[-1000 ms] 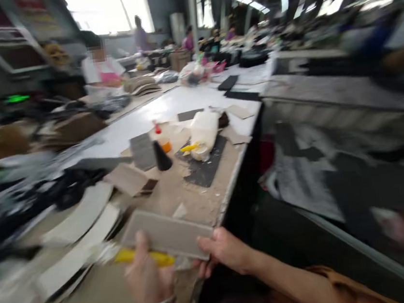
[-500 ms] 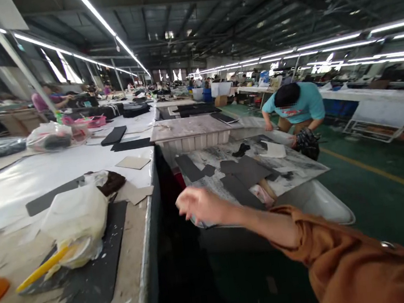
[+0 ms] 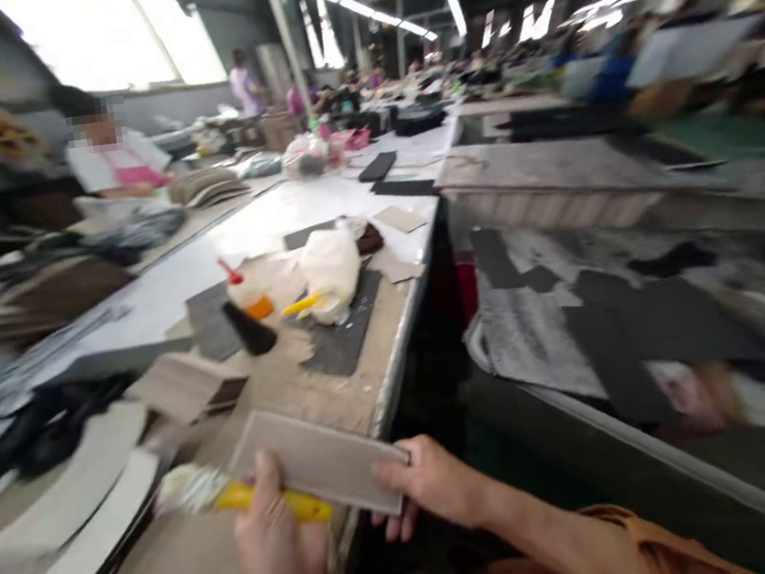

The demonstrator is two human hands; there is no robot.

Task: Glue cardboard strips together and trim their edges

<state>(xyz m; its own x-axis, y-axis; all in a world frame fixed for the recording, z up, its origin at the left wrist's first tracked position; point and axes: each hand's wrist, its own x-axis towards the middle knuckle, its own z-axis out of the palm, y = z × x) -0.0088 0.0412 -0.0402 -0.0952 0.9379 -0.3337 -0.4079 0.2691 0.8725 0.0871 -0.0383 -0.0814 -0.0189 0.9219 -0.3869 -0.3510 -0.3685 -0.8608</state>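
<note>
Yellow handle [image 3: 306, 506] partly hidden by the left hand [image 3: 274, 543], a pinkish bundle [image 3: 693, 394], perhaps cloth, blurred

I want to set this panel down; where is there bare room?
Bare: white tabletop beyond the red-tipped bottle; brown surface between the curved white pieces and left hand. Crowded: around the white jug and black cone.

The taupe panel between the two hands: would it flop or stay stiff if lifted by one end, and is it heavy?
The taupe panel would probably stay fairly stiff, as it spans from the left hand to the right hand without visible sag. It's likely light for its size: its edge looks thin. Being flat, it probably wouldn't roll.
</note>
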